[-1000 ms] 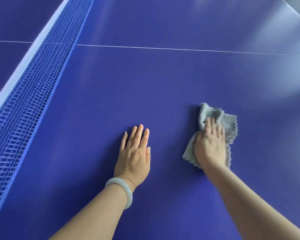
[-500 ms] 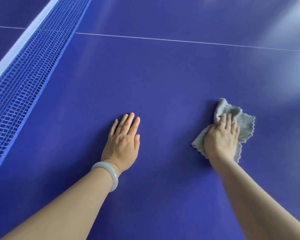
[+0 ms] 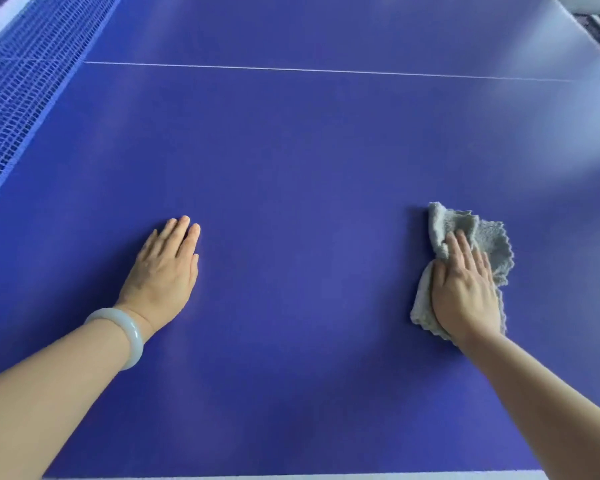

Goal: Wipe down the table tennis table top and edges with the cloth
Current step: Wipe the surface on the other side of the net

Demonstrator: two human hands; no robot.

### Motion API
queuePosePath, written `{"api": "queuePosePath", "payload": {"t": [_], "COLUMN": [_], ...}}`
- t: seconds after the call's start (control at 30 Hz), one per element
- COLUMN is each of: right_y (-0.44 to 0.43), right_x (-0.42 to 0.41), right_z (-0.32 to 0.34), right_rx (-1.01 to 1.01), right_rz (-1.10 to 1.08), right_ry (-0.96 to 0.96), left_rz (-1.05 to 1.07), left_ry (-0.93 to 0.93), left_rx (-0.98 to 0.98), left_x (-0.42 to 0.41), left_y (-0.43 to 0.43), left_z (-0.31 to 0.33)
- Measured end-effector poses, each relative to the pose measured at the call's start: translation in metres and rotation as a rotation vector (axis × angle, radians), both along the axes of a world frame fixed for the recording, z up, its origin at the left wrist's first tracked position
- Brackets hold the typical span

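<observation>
R hand (image 3: 465,292) flat, fingers straight, pressing grey cloth (image 3: 489,240) onto the blue table tennis table (image 3: 291,202), toward its right edge. L hand (image 3: 163,275) flat on the top w/ pale bangle (image 3: 125,332), nearer the net (image 3: 25,74), holding nothing.

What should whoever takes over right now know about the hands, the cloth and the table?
Left hand: flat on the table top, fingers straight, holding nothing.
Right hand: pressing flat on the grey cloth, which lies crumpled on the right part of the top, well away from the net.
Done: wiping of the top is under way; no streaks show which parts are covered.
Left: probably the rest of the top and the edges; the cloth is not at the near edge.
</observation>
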State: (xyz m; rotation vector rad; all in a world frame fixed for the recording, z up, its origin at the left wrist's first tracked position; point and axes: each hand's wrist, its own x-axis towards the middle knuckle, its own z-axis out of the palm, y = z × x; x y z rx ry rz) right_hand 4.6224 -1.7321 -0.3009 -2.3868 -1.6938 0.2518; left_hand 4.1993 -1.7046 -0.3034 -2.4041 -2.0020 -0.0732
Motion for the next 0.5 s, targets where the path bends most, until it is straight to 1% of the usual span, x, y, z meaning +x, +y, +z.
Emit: {"api": "queuePosePath", "payload": {"t": [0.07,0.1,0.17,0.23,0.3,0.37,0.43,0.5], "right_y": [0.001,0.000,-0.001,0.000,-0.001,-0.013,-0.041,-0.081], "right_x": [0.000,-0.001,0.000,0.002,0.000,-0.011,-0.029,-0.038], "right_z": [-0.004,-0.006,-0.006,-0.007,-0.008,-0.009,-0.012,-0.013], "right_rx": [-0.002,-0.001,-0.012,-0.025,-0.013,0.043,0.110,0.096], "right_rz": [-0.014,-0.005,0.006,0.011,0.014,0.009,0.118,0.385], "right_ry": [-0.005,-0.012,-0.021,-0.014,-0.008,0.005,0.005,0.049], "left_rz": [0.021,-0.010,-0.149,-0.260,-0.245,-0.161,-0.127,-0.151], "left_ry": [0.015,0.002,-0.063,-0.126,-0.148,-0.147,-0.184,-0.211], "left_rx": [-0.025,-0.016,0.032,0.025,-0.013,-0.042,-0.037,-0.032], "left_x": [0.022,0.041,0.093,0.153,0.199,0.218,0.220,0.218], "left_y": [-0.004,-0.009,-0.022,-0.031,-0.036,-0.038,-0.040,-0.041], "left_z": [0.006,0.009,0.007,0.002,-0.006,-0.011,-0.014,-0.014]}}
